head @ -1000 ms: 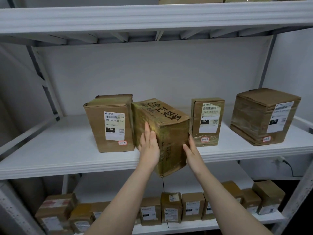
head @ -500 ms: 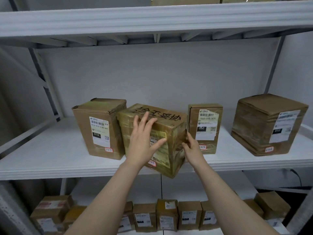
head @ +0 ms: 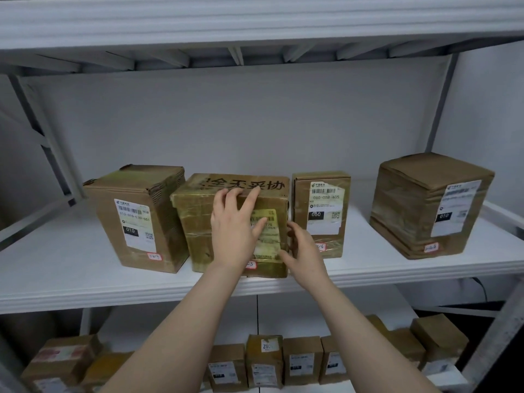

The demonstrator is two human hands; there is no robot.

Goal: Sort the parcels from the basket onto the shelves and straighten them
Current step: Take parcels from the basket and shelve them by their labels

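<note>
Standing near the front edge of the middle shelf (head: 71, 273), about midway along it: the taped parcel (head: 195, 222), black handwriting across its top, yellowed label facing out. Touching the 010 parcel (head: 136, 217) on the left; just beside the 060 parcel (head: 323, 211) on the right. Laid flat on the front face, the left hand (head: 235, 234), fingers (head: 251, 197) spread and nearly straight, tips reaching the top front edge, thumb across the label. Gripping the lower right front corner, the right hand (head: 304, 251), fingers (head: 292, 231) curled round the right edge into the gap beside the 060 parcel, thumb on the front. Well apart toward the shelf's right end, a wrapped parcel (head: 431, 205). Lined up on the shelf below, a row of small parcels (head: 263, 361).
</note>
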